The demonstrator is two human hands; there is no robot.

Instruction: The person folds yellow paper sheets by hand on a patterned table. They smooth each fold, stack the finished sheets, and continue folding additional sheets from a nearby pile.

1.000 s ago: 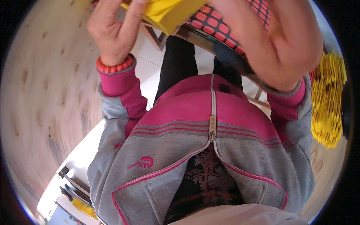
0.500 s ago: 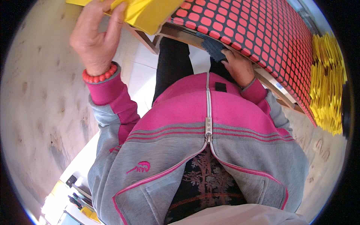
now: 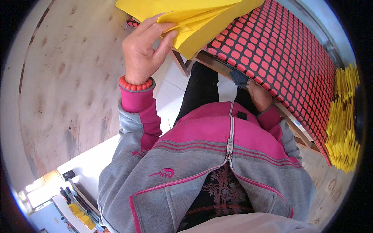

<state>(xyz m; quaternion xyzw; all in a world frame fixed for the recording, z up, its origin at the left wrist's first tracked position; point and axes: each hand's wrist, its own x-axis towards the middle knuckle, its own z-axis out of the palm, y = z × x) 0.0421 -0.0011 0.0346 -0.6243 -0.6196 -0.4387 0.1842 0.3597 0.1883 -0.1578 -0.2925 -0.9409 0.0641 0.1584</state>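
Left hand: Our left hand (image 3: 142, 54) is clamped on the yellow sheet (image 3: 190, 17), thumb on one side and fingers (image 3: 171, 39) on the other, at its folded lower corner.
Right hand: Our right hand (image 3: 259, 95) is low, at the near edge of the red mat (image 3: 287, 54). It touches a small dark blue thing (image 3: 239, 77) there. We cannot tell if it is closed on it or just resting.
Hands together or apart: They are well apart, one at each end of the mat's near edge.
Yellow sheet: It is up high, partly over the far end of the red mat and partly off its edge.
How it handles: We think it is light, thin and soft. It bends and folds. A pinch at the fold or the corner looks best, since a flat grab could crease it.
Red mat: It has rows of red squares on black and lies on a wooden frame (image 3: 184, 64).
Yellow stack: More yellow pieces (image 3: 344, 120) are piled just past the right end of the mat.
Labels: We see no packages or signs near the mat.
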